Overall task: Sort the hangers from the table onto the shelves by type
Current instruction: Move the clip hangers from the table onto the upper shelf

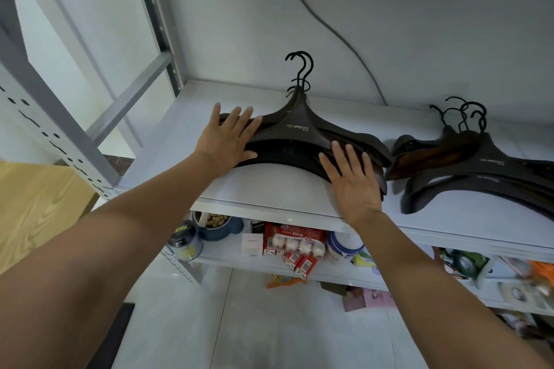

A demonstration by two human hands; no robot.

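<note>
Hands, left [227,141] and right [355,184], flat, seemingly pressing hangers [296,129].

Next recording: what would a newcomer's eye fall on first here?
Both hands lie flat on a stack of dark hangers on the white shelf, left hand on its left arm, right hand on its right. A second hanger pile sits further right on that shelf; red boxes crowd the shelf below.

a home storeroom: grey metal shelving [90,156] against a plain wall, its lower shelf [269,266] crowded with jars, food packets and boxes.
</note>
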